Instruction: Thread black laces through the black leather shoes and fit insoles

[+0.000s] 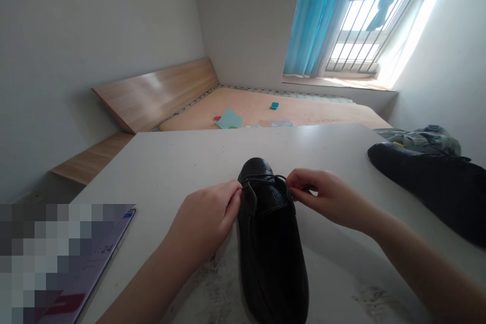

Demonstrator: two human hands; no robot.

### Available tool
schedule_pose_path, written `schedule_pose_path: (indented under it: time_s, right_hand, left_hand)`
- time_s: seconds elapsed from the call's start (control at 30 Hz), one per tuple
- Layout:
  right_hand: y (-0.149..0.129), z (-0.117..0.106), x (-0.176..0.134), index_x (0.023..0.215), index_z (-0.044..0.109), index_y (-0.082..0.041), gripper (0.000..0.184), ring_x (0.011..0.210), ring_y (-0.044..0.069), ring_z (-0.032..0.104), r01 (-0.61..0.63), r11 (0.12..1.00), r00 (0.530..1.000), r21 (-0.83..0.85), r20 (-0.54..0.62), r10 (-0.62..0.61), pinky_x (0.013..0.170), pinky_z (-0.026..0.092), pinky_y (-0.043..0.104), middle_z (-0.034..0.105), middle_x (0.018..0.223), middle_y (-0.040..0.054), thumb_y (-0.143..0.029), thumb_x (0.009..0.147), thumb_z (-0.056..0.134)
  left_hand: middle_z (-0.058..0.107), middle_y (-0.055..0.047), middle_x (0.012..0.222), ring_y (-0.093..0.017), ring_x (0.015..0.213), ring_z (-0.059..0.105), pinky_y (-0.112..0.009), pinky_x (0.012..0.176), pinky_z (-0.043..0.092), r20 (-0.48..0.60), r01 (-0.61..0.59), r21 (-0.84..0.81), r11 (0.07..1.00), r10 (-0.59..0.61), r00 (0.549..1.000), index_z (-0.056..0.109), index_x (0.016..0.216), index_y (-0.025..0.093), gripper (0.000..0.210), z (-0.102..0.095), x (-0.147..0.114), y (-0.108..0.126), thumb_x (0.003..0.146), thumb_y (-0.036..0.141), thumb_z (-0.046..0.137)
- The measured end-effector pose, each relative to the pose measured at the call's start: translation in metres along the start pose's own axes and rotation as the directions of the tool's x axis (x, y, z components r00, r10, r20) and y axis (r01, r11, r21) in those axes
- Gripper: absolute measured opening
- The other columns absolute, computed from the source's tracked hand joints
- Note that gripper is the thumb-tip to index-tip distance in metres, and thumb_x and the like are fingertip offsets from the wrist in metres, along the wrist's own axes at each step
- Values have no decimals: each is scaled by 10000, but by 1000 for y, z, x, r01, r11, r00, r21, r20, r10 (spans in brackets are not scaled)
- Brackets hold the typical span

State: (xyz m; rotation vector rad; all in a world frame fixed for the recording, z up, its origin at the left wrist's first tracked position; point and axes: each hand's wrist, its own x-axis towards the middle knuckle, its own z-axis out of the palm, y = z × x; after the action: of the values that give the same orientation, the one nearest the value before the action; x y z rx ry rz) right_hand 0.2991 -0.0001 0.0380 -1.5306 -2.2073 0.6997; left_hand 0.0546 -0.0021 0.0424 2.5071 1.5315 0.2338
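A black leather shoe (270, 243) lies on the white table with its toe pointing away from me and its opening towards me. Thin dark shoelaces (261, 178) cross over its tongue. On the shoe's left side, my left hand (212, 212) is closed in a pinch at the lace edge. My right hand (315, 192) pinches at the right lace edge, thumb against forefinger. What sits between the fingertips is mostly hidden; it appears to be the lace on each side. The shoe rests on its sole.
A second black shoe (429, 182) lies at the table's right edge, beside crumpled grey cloth (429, 136). A flat purple-screened device (102, 263) is at the lower left, partly pixelated. Beyond the white table (182, 157) stands a bed (243, 101) with small papers on it.
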Motion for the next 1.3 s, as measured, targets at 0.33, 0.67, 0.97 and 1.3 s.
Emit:
schedule_pose_path:
  time_s: [0.33,0.67,0.97,1.3]
  right_hand:
    - [1,7,-2,1171,498,-287,253,680,133,551,64,996,997,67,29,-66,631,418,248,635,794,-12,-306,937,401]
    - [3,8,0,1159,504,-246,258,747,140,511,82,974,991,211,82,-101,687,427,269,571,844,23,-343,967,362]
    - [-8,22,-3,1041,523,-226,358,819,153,477,-32,874,999,484,6,33,774,426,296,496,855,17,-514,953,330]
    - [-18,3,-6,1104,536,-274,315,848,181,553,-197,977,980,82,18,196,764,424,324,609,915,7,-214,883,319]
  left_hand:
    - [694,-74,1013,-226,891,642,-314,678,463,-51,-145,207,967,159,986,610,982,198,293,3,0,-6,950,216,320]
    - [696,-56,951,-233,862,653,-321,652,468,-96,-130,182,975,150,984,602,999,207,244,10,3,-8,938,178,367]
    - [677,-30,1011,-204,881,643,-316,708,459,-144,-174,-154,973,152,978,479,1183,240,303,18,3,-3,938,185,310]
    - [637,-2,810,-205,731,594,-301,629,397,-145,42,-266,963,-83,986,536,983,234,262,6,2,17,813,433,518]
